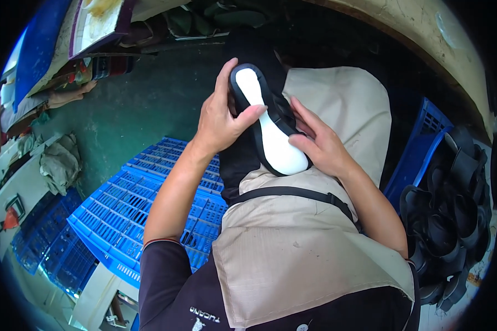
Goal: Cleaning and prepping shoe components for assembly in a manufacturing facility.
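Observation:
Over my lap I hold a black shoe upper with its underside turned up, and a smooth white sole-shaped piece [279,148] lies along that underside inside a black rim [261,142]. My left hand [222,122] grips it from the left, its thumb pressed on the narrow middle of the white piece and its fingers along the far left edge. On the right side, my right hand [324,148] holds the black edge, with the thumb on the wide near end of the white piece. The fingers beneath the shoe upper are partly hidden.
Blue plastic crates [143,190] stand to my left. On the right, black shoe parts [444,220] are heaped beside a blue crate [419,143]. A beige apron [315,270] covers my lap. Another person's arm [72,96] shows at far left, near a crumpled grey cloth [59,163].

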A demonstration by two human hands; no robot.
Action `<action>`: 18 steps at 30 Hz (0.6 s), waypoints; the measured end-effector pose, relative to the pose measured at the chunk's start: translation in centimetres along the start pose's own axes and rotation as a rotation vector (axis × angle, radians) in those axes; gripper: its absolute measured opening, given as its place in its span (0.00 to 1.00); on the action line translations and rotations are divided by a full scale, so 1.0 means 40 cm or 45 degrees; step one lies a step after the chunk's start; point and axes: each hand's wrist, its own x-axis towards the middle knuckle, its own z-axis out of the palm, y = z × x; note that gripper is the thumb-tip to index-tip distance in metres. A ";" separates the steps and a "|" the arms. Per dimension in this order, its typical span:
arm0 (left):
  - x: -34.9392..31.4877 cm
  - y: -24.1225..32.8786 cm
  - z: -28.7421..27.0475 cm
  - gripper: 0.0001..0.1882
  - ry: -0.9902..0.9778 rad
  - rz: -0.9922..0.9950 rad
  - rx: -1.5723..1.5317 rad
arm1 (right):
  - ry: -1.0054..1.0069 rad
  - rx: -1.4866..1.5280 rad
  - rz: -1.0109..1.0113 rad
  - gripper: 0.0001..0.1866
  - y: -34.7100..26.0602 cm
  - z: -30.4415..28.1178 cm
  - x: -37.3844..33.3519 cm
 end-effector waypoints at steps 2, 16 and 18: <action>-0.026 0.015 -0.016 0.40 -0.005 0.105 0.025 | 0.014 0.114 0.067 0.33 -0.012 0.004 -0.034; -0.078 0.163 -0.118 0.30 0.355 -0.078 -1.432 | 0.191 -0.192 -0.481 0.27 -0.257 0.024 0.032; -0.067 0.153 -0.095 0.33 0.369 -0.080 -1.448 | 0.235 -0.191 -0.525 0.25 -0.245 0.031 0.065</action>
